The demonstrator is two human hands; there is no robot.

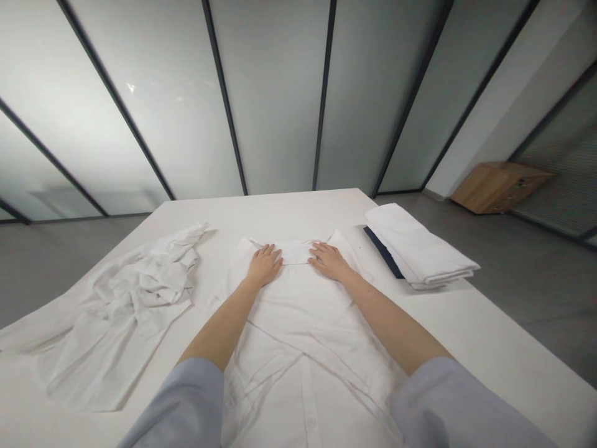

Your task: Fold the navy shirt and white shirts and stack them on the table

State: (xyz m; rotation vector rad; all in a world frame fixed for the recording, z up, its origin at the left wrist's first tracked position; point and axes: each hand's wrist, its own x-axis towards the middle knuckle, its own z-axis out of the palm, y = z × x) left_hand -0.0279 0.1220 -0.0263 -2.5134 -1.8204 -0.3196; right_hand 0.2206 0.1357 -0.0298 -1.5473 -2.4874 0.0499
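A white shirt (pixel 298 311) lies spread flat on the white table (pixel 489 336) right in front of me, its collar end at the far side. My left hand (pixel 264 264) rests flat on the shirt just left of the collar, fingers stretched out. To the right of the collar my right hand (pixel 329 259) lies flat in the same way, fingers apart. Neither hand grips anything. The collar band (pixel 295 251) shows between the two hands.
A crumpled heap of white shirts (pixel 125 298) lies at the left of the table. At the far right sits a folded white stack (pixel 420 249) on something dark blue (pixel 383 251). Frosted glass walls stand behind; a wooden cabinet (pixel 499 185) is on the floor at right.
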